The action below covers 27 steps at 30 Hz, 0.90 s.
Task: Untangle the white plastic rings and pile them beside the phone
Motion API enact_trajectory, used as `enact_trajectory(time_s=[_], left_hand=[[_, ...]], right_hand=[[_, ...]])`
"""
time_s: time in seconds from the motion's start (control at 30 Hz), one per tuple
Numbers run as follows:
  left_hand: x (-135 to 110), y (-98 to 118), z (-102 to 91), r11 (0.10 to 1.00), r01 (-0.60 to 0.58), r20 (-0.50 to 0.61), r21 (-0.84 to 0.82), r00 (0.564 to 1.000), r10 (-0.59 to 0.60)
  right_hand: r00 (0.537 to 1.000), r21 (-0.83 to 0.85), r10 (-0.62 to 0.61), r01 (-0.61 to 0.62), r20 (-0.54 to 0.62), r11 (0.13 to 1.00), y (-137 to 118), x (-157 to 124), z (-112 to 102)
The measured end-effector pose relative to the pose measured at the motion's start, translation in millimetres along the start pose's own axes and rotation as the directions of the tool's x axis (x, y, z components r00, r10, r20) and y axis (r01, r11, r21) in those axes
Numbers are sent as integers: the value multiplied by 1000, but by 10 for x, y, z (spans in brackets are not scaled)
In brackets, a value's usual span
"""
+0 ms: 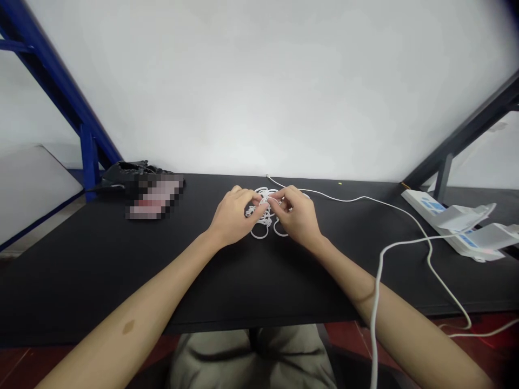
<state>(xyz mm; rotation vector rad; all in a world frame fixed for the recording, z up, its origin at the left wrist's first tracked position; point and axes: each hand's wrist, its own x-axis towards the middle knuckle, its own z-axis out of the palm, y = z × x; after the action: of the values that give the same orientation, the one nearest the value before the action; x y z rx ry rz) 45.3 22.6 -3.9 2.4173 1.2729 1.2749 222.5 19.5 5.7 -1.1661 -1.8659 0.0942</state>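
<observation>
Left hand (234, 217), right hand (299, 215) both pinching looped white cord (266, 220), black worktop (243, 292); pixelated item (157, 199) at 9 o'clock.

Crumpled black bag (127, 172) beside blurred pink item (158, 198), blue-marked white object (426, 208) rightward

I see a tangled, skinny white cord (265, 220), a long, thin white cable (363, 198) and a flat, plain black table (121, 265). My cloth trousers (214, 356) are grey-green. The slanted metal beam (52, 73) on my left is deep blue. I see blue patches on the long white box (432, 206).
</observation>
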Motion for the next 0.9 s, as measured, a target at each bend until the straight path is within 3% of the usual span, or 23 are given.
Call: enact_trajectory(time_s=[0.1, 0.4, 0.57, 0.9], left_hand=[[4, 12, 9, 1000, 2, 41, 12, 999, -2], [15, -149, -1, 992, -61, 5, 108, 998, 60], [-3, -189, 18, 985, -105, 27, 136, 994, 102], [15, -87, -19, 994, -16, 37, 105, 999, 12]], right_hand=[[1000, 0, 17, -17, 25, 1000, -12, -4, -1], [976, 203, 81, -123, 203, 971, -99, -59, -15], [981, 144, -19, -9, 195, 990, -65, -58, -1], [989, 127, -95, 81, 113, 989, -37, -46, 23]])
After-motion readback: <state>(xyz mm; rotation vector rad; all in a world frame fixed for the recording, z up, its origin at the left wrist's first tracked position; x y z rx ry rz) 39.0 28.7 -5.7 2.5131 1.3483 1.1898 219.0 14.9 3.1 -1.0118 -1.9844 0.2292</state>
